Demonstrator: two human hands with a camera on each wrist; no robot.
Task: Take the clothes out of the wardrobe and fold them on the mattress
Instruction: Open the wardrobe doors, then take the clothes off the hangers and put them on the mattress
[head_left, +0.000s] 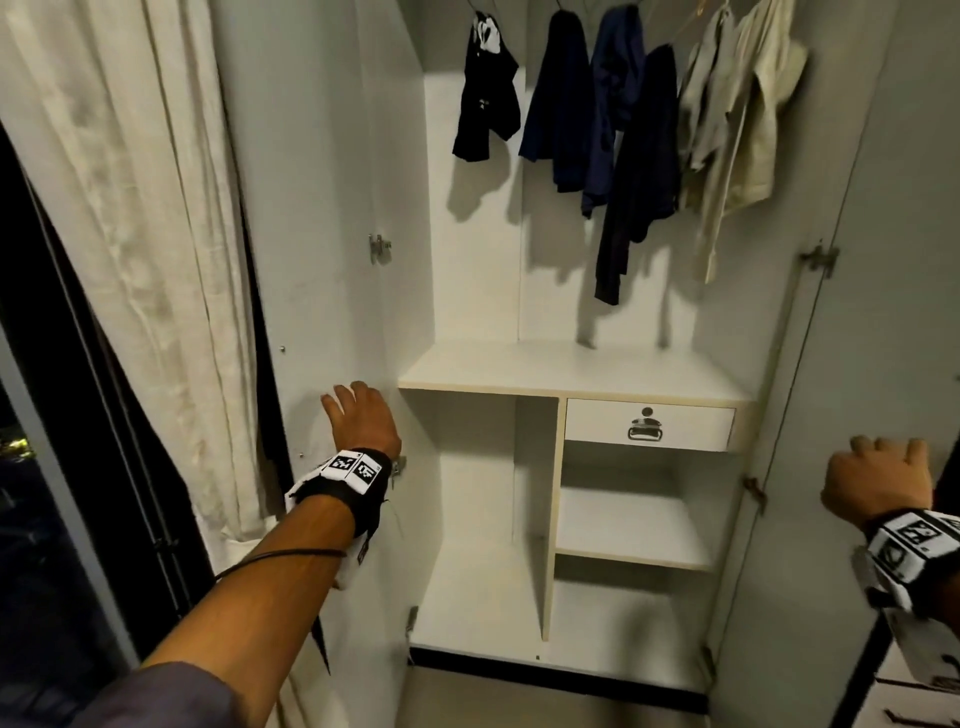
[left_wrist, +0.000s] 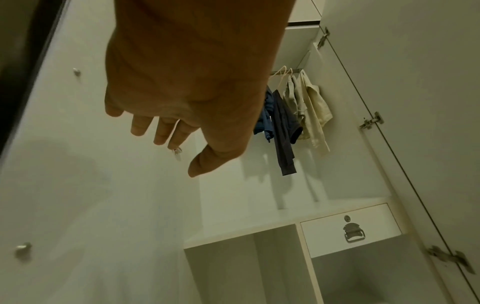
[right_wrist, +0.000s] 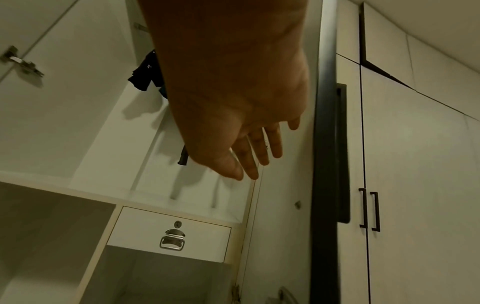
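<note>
A person stands before an open white laminate wardrobe (head_left: 470, 291), both doors swung wide. The left hand (head_left: 363, 418), at lower centre-left of the head view, lies against the inner face of the left white wardrobe door (head_left: 311, 208), fingers straight and loosely spread, holding nothing; the left wrist view shows those fingers (left_wrist: 140, 125) fanned apart in front of the panel. The right hand (head_left: 880, 480), at the lower right edge, is raised beside the right white wardrobe door (head_left: 883, 260) with fingers extended close together and nothing in its grasp, as the right wrist view confirms (right_wrist: 244, 127); whether it touches the door cannot be told. The clothes hang along the top of the frame on the rail inside: a black pair of shorts (head_left: 485, 93) at upper centre, a cluster of dark navy garments (head_left: 608, 119) to its right, and pale beige garments (head_left: 737, 114) at upper right, all well above both hands. Below them runs a bare white shelf (head_left: 571, 369), and under its right half sits a white drawer with a metal ring pull (head_left: 649, 426). A cream curtain (head_left: 130, 208) hangs down the left side of the frame beside the left door.
</note>
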